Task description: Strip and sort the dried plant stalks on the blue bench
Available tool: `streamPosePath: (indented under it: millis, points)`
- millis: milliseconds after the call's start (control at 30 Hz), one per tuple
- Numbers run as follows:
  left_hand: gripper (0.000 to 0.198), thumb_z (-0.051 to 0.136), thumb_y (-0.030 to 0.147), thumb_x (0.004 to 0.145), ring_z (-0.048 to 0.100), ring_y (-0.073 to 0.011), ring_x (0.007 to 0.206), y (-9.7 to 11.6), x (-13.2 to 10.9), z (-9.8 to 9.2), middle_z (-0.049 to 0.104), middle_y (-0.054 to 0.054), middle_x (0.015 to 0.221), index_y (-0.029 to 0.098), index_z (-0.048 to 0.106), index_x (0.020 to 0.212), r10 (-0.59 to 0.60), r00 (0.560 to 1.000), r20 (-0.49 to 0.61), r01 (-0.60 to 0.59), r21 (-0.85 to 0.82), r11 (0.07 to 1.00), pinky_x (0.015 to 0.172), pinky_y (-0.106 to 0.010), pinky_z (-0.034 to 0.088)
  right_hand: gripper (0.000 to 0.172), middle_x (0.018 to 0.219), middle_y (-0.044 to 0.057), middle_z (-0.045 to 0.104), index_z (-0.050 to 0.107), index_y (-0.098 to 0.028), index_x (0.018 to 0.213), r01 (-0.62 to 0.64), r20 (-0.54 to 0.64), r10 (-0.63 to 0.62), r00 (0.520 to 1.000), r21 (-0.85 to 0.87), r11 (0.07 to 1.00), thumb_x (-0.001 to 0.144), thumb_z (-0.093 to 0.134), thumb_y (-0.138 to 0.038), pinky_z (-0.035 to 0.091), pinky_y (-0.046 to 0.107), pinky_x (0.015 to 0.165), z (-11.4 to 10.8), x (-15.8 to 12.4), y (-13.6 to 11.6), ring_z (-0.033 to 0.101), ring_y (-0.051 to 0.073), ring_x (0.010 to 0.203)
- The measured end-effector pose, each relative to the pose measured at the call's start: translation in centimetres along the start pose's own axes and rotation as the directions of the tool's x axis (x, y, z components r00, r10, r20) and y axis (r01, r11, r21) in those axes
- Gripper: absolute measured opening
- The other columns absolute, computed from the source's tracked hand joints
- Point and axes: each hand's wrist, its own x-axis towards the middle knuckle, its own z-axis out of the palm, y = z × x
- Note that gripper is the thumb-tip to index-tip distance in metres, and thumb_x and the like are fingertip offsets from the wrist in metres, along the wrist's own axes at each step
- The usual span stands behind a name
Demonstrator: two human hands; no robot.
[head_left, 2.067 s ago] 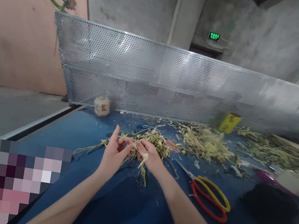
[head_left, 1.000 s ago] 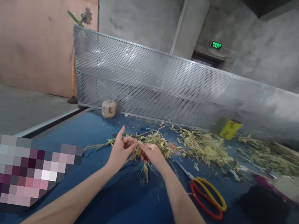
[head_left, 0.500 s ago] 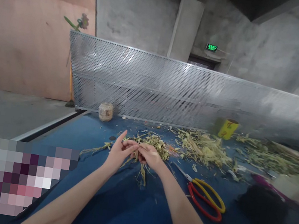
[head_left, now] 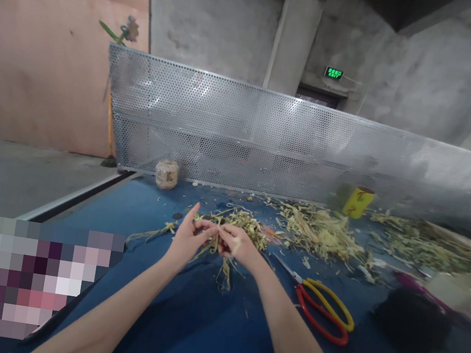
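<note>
Bare concrete walls and a perforated metal screen (head_left: pixel 293 144) stand behind a blue surface (head_left: pixel 196 318) strewn with plant trimmings. Near the middle of it, the left hand (head_left: pixel 185 241) and the right hand (head_left: pixel 237 246) meet over a small bundle of dried stems (head_left: pixel 223 257). The left grip is a pinch of thumb and fingers on the stems, with one finger sticking straight up. The right grip is curled closed around the same stems, fingertips touching those of the left. Loose ends of the bundle hang down from between the hands and rest on the blue cloth; more of the same stuff lies just behind the hands in a low heap.

Scissors (head_left: pixel 321 310) with red and yellow handles lie flat to the right of the right forearm, blades pointing toward the hands. Farther right sits a dark, blurred lump (head_left: pixel 412 327). A yellow cup (head_left: pixel 359 202) and a small pale jar (head_left: pixel 167 174) stand against the screen, well apart. A larger pile of pale trimmings (head_left: pixel 320 230) spreads between the cup and the hands.
</note>
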Motion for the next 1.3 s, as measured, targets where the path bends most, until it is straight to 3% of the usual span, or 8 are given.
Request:
streamPosePath:
  millis: [167,333,500,633,767,900,1133,1300]
  points:
    - [0.089,0.063,0.023,0.063,0.046,-0.0062,0.052,-0.2,0.1,0.0,0.055,0.004,0.065,0.010,0.009,0.132,0.012,1.000,-0.016,-0.012,0.021,1.000,0.046,-0.018,0.035,0.030,0.046,-0.007,0.039,0.042,-0.017,0.060,0.038,-0.019,-0.040,0.999,-0.077,0.996,0.074,0.046,-0.043,0.027,0.018,0.037,-0.2,0.1,0.0,0.034,0.005,0.037]
    - [0.087,0.061,0.020,0.065,0.049,-0.0075,0.060,0.1,-0.2,0.0,0.055,0.004,0.066,0.012,0.006,0.133,0.092,0.994,0.065,-0.098,0.097,0.990,0.057,-0.020,0.040,0.024,0.044,-0.006,0.038,0.042,-0.018,0.059,0.037,-0.081,-0.049,0.995,-0.141,0.989,0.075,0.046,-0.034,0.028,0.018,0.037,-0.4,0.3,0.2,0.035,0.006,0.037]
    - [0.080,0.057,0.021,0.068,0.048,-0.0074,0.059,-0.2,0.0,-0.2,0.054,0.003,0.068,0.016,0.010,0.132,0.147,0.989,0.020,-0.148,0.121,0.982,0.052,-0.019,0.038,0.019,0.045,-0.006,0.039,0.043,-0.018,0.063,0.019,-0.158,-0.043,0.987,-0.154,0.988,0.078,0.040,-0.029,0.028,0.018,0.037,-0.4,0.8,0.9,0.035,0.007,0.037]
    - [0.089,0.060,0.021,0.066,0.050,-0.0093,0.065,-0.4,0.0,-0.1,0.055,0.001,0.073,0.017,0.002,0.133,0.152,0.987,0.053,-0.159,0.159,0.974,0.053,-0.020,0.040,0.020,0.046,-0.006,0.041,0.044,-0.018,0.062,0.015,-0.211,-0.066,0.975,-0.234,0.972,0.078,0.041,-0.028,0.030,0.018,0.039,-0.5,0.9,1.1,0.038,0.007,0.039]
    - [0.093,0.061,0.020,0.063,0.050,-0.0101,0.068,-0.4,0.0,0.0,0.054,0.001,0.075,0.017,0.000,0.133,0.149,0.983,0.110,-0.169,0.207,0.964,0.057,-0.022,0.042,0.021,0.045,-0.006,0.042,0.045,-0.018,0.065,0.023,-0.185,-0.052,0.981,-0.157,0.987,0.079,0.041,-0.033,0.030,0.018,0.038,-0.4,0.7,0.7,0.037,0.007,0.037]
    - [0.091,0.060,0.020,0.064,0.050,-0.0098,0.065,-0.2,0.0,-0.1,0.054,0.002,0.069,0.015,0.002,0.133,0.152,0.985,0.078,-0.166,0.213,0.963,0.058,-0.022,0.043,0.023,0.045,-0.006,0.046,0.044,-0.017,0.065,0.015,-0.149,-0.021,0.989,-0.043,0.999,0.077,0.044,-0.037,0.029,0.018,0.034,-0.1,0.6,0.5,0.037,0.006,0.033]
    - [0.086,0.057,0.020,0.068,0.050,-0.0093,0.067,0.0,-0.2,-0.1,0.054,0.002,0.070,0.014,0.001,0.133,0.154,0.986,0.063,-0.164,0.199,0.966,0.062,-0.022,0.042,0.027,0.045,-0.006,0.043,0.044,-0.018,0.062,0.046,-0.161,-0.073,0.984,-0.166,0.985,0.078,0.043,-0.039,0.033,0.019,0.037,-0.1,0.5,0.3,0.040,0.007,0.036]
    - [0.084,0.057,0.021,0.069,0.051,-0.0091,0.065,0.0,-0.2,0.0,0.053,0.002,0.071,0.013,0.003,0.133,0.143,0.988,0.052,-0.150,0.174,0.973,0.057,-0.020,0.041,0.029,0.047,-0.005,0.043,0.043,-0.018,0.065,0.046,-0.125,-0.055,0.991,-0.068,0.997,0.077,0.042,-0.045,0.029,0.019,0.036,0.1,0.6,0.5,0.036,0.007,0.036]
